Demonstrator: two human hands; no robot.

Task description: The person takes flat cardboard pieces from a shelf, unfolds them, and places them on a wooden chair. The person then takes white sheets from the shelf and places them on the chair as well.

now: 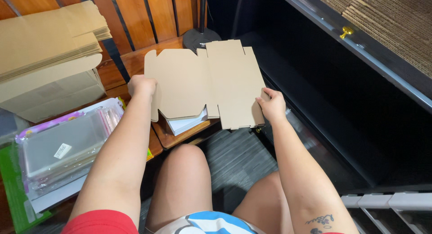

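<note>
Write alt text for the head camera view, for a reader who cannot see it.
Seen from above, a seated person's left hand and right hand grip opposite edges of a flat, unfolded brown cardboard box blank over a low wooden table. A stack of more flat blanks and clear plastic sleeves lie to the left.

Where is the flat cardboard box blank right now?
In the head view's upper centre, the flat cardboard blank is held between left hand and right hand, above a white stack.
</note>
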